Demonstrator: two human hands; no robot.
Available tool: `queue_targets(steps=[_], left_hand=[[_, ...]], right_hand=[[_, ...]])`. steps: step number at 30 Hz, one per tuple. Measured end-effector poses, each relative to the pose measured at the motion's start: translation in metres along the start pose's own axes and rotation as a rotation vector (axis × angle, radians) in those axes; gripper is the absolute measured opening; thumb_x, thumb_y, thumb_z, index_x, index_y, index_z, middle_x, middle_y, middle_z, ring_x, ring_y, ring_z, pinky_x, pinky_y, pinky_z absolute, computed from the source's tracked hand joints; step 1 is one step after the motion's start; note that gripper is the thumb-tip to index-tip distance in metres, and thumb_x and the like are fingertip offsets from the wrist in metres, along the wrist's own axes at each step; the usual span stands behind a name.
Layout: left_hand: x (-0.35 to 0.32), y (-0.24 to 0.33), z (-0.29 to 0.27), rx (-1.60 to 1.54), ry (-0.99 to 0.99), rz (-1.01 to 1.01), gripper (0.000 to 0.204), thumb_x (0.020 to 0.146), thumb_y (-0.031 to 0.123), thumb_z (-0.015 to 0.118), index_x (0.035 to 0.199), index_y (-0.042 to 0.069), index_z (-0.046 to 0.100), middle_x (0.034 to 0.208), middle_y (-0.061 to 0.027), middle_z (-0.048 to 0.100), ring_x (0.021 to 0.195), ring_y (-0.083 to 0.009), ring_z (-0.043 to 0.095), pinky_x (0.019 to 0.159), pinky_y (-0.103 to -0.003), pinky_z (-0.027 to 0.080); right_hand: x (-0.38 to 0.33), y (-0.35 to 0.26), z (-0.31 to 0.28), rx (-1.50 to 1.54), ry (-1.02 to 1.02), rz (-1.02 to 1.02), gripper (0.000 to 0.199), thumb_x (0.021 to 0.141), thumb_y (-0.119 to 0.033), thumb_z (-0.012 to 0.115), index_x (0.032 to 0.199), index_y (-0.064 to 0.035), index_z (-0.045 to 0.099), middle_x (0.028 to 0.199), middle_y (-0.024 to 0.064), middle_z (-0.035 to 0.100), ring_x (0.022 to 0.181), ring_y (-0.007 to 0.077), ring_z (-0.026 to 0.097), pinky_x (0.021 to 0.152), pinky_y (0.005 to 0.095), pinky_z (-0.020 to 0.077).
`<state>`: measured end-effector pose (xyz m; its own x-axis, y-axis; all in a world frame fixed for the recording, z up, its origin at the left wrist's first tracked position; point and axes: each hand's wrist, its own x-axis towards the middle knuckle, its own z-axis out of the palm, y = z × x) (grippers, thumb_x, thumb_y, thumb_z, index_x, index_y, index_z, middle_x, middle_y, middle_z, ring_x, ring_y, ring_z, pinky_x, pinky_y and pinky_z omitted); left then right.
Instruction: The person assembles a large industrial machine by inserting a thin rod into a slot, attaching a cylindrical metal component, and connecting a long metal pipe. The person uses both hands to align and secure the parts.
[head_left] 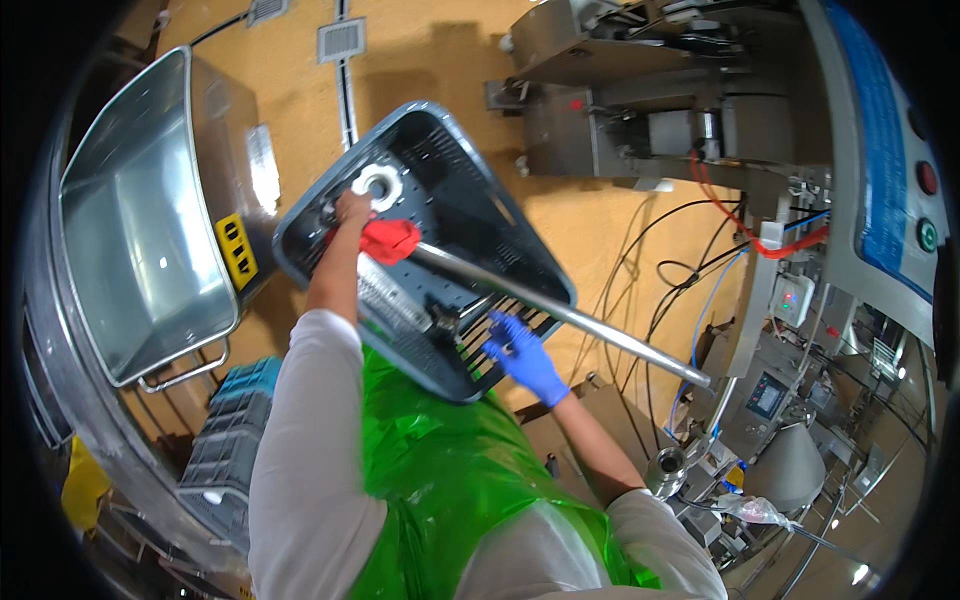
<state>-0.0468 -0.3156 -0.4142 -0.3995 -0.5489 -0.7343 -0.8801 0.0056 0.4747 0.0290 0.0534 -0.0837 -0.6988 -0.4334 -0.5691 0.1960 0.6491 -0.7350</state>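
A dark grey plastic crate (pixel 545 255) with slotted walls is tilted in front of me. Inside it, my bare left hand (pixel 352 208) is closed at the edge of a white ring-shaped part (pixel 395 180); its fingertips are partly hidden. A red cloth (pixel 388 241) lies against my left wrist. From the cloth a long metal tube (pixel 570 315) slants across the crate and past its right rim. My right hand (pixel 527 360), in a blue glove, is open beside the slotted near end, fingers apart and holding nothing. Close to its fingertips is a small dark metal piece (pixel 447 320).
To the left stands a large metal tub (pixel 150 230) with a yellow label, and stacked grey crates (pixel 222 450) below it. Machinery (pixel 640 130) and a control panel (pixel 895 190) fill the right side. Cables (pixel 655 330) trail over the orange floor (pixel 420 60).
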Motion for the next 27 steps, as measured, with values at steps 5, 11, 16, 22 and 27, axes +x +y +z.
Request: queue_targets(steps=[5, 11, 16, 22, 27], left_hand=[[-0.043, 0.023, -0.025, -0.050, -0.084, -0.055, 0.033, 0.081, 0.024, 0.067, 0.095, -0.006, 0.066, 0.078, -0.0182, 0.071, 0.057, -0.0213, 0.070, 0.054, -0.031, 0.056], [-0.046, 0.006, -0.017, -0.393, -0.188, -0.216, 0.037, 0.086, 0.020, 0.064, 0.109, -0.008, 0.057, 0.087, -0.0189, 0.070, 0.063, -0.0228, 0.071, 0.040, -0.026, 0.051], [-0.054, 0.001, 0.006, -0.309, 0.025, -0.133, 0.052, 0.082, 0.022, 0.070, 0.120, -0.003, 0.046, 0.109, -0.0182, 0.063, 0.084, -0.0230, 0.069, 0.063, -0.034, 0.055], [-0.170, 0.018, -0.026, 0.697, -0.161, 0.685, 0.047, 0.076, 0.045, 0.074, 0.112, 0.017, 0.064, 0.113, -0.0164, 0.061, 0.104, -0.0367, 0.059, 0.093, -0.042, 0.046], [-0.161, 0.022, -0.057, 0.633, -0.303, 0.636, 0.024, 0.084, 0.031, 0.065, 0.094, 0.009, 0.068, 0.101, -0.0185, 0.065, 0.095, -0.0368, 0.063, 0.084, -0.046, 0.051]], right_hand=[[0.015, 0.034, -0.004, 0.854, 0.209, 0.510, 0.027, 0.094, -0.025, 0.061, 0.117, -0.0113, 0.056, 0.106, 0.0050, 0.063, 0.086, 0.0147, 0.064, 0.074, 0.0281, 0.0511], [0.010, 0.061, -0.020, 1.012, 0.536, 0.531, 0.026, 0.091, -0.033, 0.063, 0.107, -0.0121, 0.059, 0.095, 0.0009, 0.060, 0.085, 0.0133, 0.061, 0.072, 0.0274, 0.0494], [0.010, 0.161, -0.095, 1.002, 1.061, 0.469, 0.033, 0.088, -0.045, 0.064, 0.093, -0.0126, 0.057, 0.081, 0.0016, 0.060, 0.076, 0.0148, 0.058, 0.070, 0.0356, 0.0471], [0.004, 0.167, -0.126, 1.581, 0.992, 0.237, 0.044, 0.090, -0.046, 0.060, 0.065, -0.0119, 0.046, 0.061, 0.0028, 0.047, 0.061, 0.0197, 0.049, 0.074, 0.0370, 0.0466], [-0.018, 0.071, -0.113, 1.543, 1.117, 0.061, 0.047, 0.088, -0.046, 0.059, 0.058, -0.0155, 0.040, 0.054, 0.0019, 0.042, 0.057, 0.0194, 0.044, 0.075, 0.0378, 0.0457]])
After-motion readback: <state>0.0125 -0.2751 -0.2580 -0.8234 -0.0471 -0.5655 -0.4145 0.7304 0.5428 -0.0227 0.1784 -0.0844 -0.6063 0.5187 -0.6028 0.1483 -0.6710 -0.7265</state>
